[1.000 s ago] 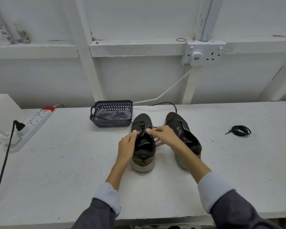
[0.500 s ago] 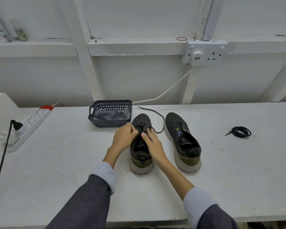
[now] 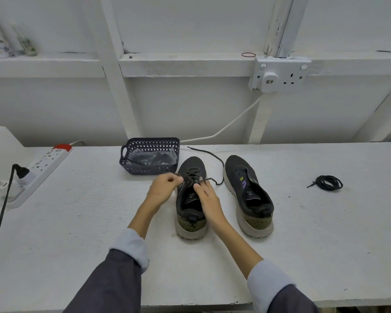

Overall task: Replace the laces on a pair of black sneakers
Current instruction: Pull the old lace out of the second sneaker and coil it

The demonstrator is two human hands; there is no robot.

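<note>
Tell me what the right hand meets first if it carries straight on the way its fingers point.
The right hand points away along the laced sneaker, so it would likely meet the crossed lace first, then the toe.
</note>
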